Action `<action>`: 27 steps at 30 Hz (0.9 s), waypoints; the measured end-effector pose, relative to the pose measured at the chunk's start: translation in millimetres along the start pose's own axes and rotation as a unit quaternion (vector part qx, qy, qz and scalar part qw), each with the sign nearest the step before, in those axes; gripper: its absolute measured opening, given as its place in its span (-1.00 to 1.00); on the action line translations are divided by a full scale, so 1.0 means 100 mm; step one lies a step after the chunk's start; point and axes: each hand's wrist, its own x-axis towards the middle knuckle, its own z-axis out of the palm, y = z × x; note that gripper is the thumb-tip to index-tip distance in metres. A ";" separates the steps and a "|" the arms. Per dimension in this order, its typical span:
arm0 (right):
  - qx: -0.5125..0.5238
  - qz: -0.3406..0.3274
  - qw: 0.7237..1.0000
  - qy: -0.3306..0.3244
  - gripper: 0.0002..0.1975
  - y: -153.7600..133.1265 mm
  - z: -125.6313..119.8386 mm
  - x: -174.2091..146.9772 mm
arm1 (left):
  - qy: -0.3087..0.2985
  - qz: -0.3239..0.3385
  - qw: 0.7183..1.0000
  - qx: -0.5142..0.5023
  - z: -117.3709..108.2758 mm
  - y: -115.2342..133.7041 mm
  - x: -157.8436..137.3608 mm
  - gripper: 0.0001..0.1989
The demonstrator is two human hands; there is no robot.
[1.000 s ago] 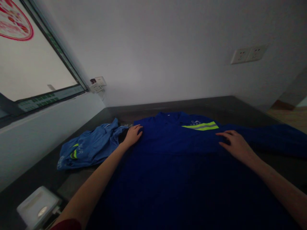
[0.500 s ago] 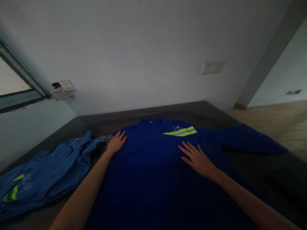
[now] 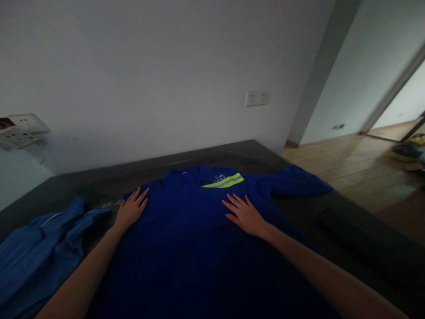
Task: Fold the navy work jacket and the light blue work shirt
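Observation:
A dark blue work jacket [image 3: 186, 221] lies spread on a dark table, collar toward the wall. A yellow-green and grey reflective strip [image 3: 226, 180] and a small white print cross its chest at the right. My left hand [image 3: 133, 208] rests flat on the jacket's left shoulder area, fingers outstretched. Flat on the chest just below the strip is my right hand [image 3: 245, 216], its fingers spread. One sleeve [image 3: 299, 181] reaches out to the right. The jacket's lower part is in deep shadow.
Left of my left arm lies a crumpled, lighter blue garment [image 3: 43, 252]. A long black object [image 3: 365, 239] sits on the table [image 3: 262, 155] at the right. Behind is a wall with a socket plate [image 3: 257, 98]; more sockets [image 3: 23, 128] hang at the left.
The view has turned to the right, so everything appears shifted left and the black object and doorway show more. Both hands stay flat on the jacket in nearly the same places.

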 end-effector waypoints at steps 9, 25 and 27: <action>0.143 0.024 0.989 0.031 -0.52 0.06 -0.21 -0.02 | 0.085 0.056 0.993 0.056 -0.22 0.43 0.04 -0.45; -0.048 0.214 0.973 0.068 -0.71 2.03 -1.19 0.37 | 0.046 0.296 0.925 -0.234 -0.22 3.94 -0.07 -0.54; -0.046 0.195 0.979 0.038 -0.71 2.14 -1.13 0.38 | 0.051 0.293 0.927 -0.230 -0.15 4.00 -0.08 -0.52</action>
